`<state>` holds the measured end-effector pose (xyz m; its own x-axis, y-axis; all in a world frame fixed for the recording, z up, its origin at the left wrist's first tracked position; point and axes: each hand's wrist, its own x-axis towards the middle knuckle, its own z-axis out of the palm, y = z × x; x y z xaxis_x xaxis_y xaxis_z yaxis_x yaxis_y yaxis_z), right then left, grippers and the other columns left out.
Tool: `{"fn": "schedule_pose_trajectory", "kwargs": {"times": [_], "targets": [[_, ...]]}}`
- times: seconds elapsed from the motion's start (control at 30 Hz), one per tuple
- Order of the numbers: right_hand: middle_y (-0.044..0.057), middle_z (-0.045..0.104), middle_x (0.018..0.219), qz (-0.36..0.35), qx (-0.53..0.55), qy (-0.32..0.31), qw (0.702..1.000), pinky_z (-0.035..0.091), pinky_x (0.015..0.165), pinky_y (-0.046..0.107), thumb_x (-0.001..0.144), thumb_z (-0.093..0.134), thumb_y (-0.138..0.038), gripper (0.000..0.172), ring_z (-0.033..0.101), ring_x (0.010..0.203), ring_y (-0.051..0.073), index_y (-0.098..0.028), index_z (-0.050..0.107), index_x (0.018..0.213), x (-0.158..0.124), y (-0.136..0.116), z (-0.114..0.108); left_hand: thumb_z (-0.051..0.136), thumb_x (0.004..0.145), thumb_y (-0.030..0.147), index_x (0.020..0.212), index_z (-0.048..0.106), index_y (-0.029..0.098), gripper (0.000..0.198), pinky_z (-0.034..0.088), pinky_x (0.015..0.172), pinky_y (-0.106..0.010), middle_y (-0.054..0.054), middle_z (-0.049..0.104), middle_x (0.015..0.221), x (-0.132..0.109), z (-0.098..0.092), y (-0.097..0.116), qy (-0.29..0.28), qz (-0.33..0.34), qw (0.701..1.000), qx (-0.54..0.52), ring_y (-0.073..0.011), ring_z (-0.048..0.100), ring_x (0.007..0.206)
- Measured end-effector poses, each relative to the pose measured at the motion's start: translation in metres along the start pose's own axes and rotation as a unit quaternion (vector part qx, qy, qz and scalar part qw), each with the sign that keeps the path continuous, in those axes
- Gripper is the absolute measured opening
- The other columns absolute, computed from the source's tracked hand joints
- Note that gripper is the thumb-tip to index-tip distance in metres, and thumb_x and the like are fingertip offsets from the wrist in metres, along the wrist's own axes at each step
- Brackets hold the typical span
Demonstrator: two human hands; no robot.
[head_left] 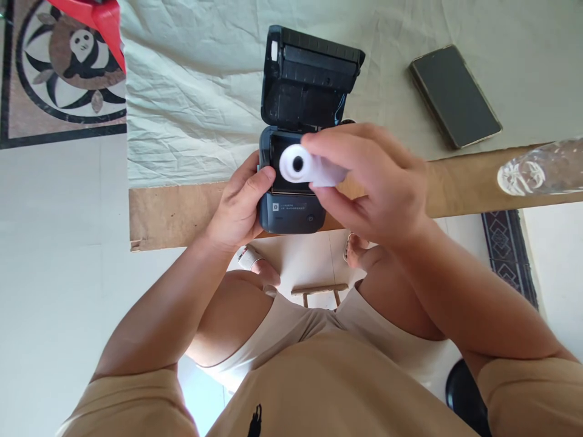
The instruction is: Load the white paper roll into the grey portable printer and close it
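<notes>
A person seated at a table looks down at their own two bare hands, which work at its near edge. The left hand (243, 203) grasps the left side of a dark portable printer (291, 215), its thumb pressed on the side wall near the open compartment (276, 145); its other fingers are mostly hidden by the printer. The printer's hinged lid (307, 79) stands wide open, tipped away from the person. The right hand (382, 176) grasps a white paper roll (319, 170) between thumb and fingers, slightly blurred. The roll is over the compartment, tilted, with one round end and its black core hole facing up toward the camera; whether it touches the printer, I cannot tell.

Pale green, wrinkled cloth (195, 91) covers most of the table, leaving a wooden strip (173, 215) bare along the near edge. To the right, a smartphone (458, 97) with a dark screen lies on the cloth, and a clear plastic bottle (546, 167) lies near the edge. At upper left, something red (102, 21) overlaps a floor mosaic of a panda (82, 67). Below are the person's tan shirt (328, 382), light shorts (378, 309) and sandaled feet.
</notes>
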<state>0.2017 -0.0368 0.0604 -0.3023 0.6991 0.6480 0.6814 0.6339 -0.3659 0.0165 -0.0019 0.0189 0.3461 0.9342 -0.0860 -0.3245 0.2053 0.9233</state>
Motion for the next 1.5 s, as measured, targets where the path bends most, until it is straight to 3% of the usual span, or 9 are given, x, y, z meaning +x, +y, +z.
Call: {"fn": "schedule_pose_trajectory", "kwargs": {"times": [0.3,0.57,0.77,0.97,1.07,1.13,1.27,1.37,1.5], "targets": [[-0.002,0.075,0.115,0.09,-0.1,-0.032,0.99,0.048,0.084,0.044,0.089,0.053,-0.01,0.021,0.072,0.1,0.023,-0.028,0.059,0.097,0.007,0.003,0.018,0.069,0.088,0.043,0.105,0.07,0.02,0.029,0.056,0.066,-0.023,-0.003,0.069,0.091,-0.006,-0.002,0.001,0.002,0.001,1.0,-0.019,-0.0145,0.068,0.079],[-0.011,0.076,0.095,-0.001,-0.084,0.018,0.996,0.046,0.074,0.037,0.091,0.051,-0.013,0.018,0.07,0.09,0.015,-0.027,0.054,0.08,0.002,0.002,0.018,0.066,0.09,0.045,0.099,0.071,0.019,0.028,0.053,0.065,-0.022,-0.002,0.065,0.085,-0.004,-0.003,0.0,-0.019,0.019,0.999,-0.027,-0.0131,0.064,0.077],[-0.009,0.076,0.096,-0.059,-0.05,-0.044,0.996,0.047,0.075,0.036,0.094,0.056,-0.022,0.013,0.067,0.091,0.015,-0.027,0.058,0.082,-0.007,0.0,0.014,0.085,0.072,0.032,0.131,0.057,0.034,0.065,0.055,0.082,-0.026,0.0,0.068,0.12,-0.003,-0.008,-0.006,-0.051,0.045,0.997,-0.037,-0.016,0.067,0.1],[0.006,0.067,0.106,0.028,0.007,0.097,0.995,0.053,0.088,0.041,0.088,0.056,-0.023,0.009,0.064,0.102,0.019,-0.026,0.057,0.096,-0.003,0.012,0.006,0.087,0.067,0.026,0.135,0.054,0.036,0.076,0.057,0.079,-0.03,-0.002,0.066,0.125,-0.006,-0.01,-0.006,-0.027,0.032,0.999,0.021,-0.0208,0.067,0.098],[0.011,0.058,0.133,0.071,0.003,0.095,0.993,0.052,0.1,0.046,0.087,0.054,-0.026,0.013,0.054,0.132,0.024,-0.027,0.05,0.1,-0.001,0.019,0.005,0.087,0.066,0.023,0.134,0.057,0.038,0.076,0.057,0.073,-0.025,0.0,0.067,0.123,-0.005,-0.011,-0.006,-0.041,0.045,0.998,0.011,-0.0172,0.066,0.093],[0.009,0.059,0.131,0.089,0.057,0.092,0.99,0.053,0.101,0.045,0.088,0.053,-0.03,0.012,0.052,0.137,0.024,-0.028,0.047,0.099,-0.001,0.021,0.006,0.088,0.065,0.021,0.134,0.057,0.037,0.077,0.057,0.075,-0.024,-0.001,0.066,0.126,-0.005,-0.012,-0.007,-0.042,0.04,0.998,0.01,-0.0175,0.066,0.097],[0.001,0.058,0.087,0.119,0.149,0.181,0.965,0.051,0.075,0.034,0.091,0.051,-0.033,0.007,0.063,0.087,0.016,-0.027,0.048,0.089,-0.002,0.019,0.002,0.087,0.066,0.023,0.134,0.056,0.035,0.076,0.058,0.076,-0.025,-0.002,0.065,0.124,0.0,-0.019,-0.01,-0.058,0.048,0.997,0.016,-0.0165,0.065,0.094],[-0.002,0.046,0.061,0.165,0.16,0.109,0.967,0.035,0.054,0.026,0.095,0.053,-0.035,0.031,0.043,0.056,0.008,-0.021,0.047,0.068,-0.002,0.013,-0.005,0.09,0.06,0.019,0.134,0.053,0.036,0.084,0.058,0.072,-0.023,-0.001,0.063,0.126,0.004,-0.025,-0.013,-0.086,0.056,0.994,0.029,-0.0151,0.065,0.092],[-0.005,0.033,0.046,0.277,0.137,-0.085,0.947,0.021,0.048,0.026,0.088,0.063,-0.048,0.052,0.027,0.047,0.004,-0.018,0.04,0.052,-0.003,0.009,-0.005,0.091,0.061,0.027,0.129,0.056,0.031,0.076,0.059,0.067,-0.023,-0.004,0.066,0.116,0.004,-0.023,-0.012,-0.081,0.06,0.995,0.026,-0.017,0.067,0.089]]}}
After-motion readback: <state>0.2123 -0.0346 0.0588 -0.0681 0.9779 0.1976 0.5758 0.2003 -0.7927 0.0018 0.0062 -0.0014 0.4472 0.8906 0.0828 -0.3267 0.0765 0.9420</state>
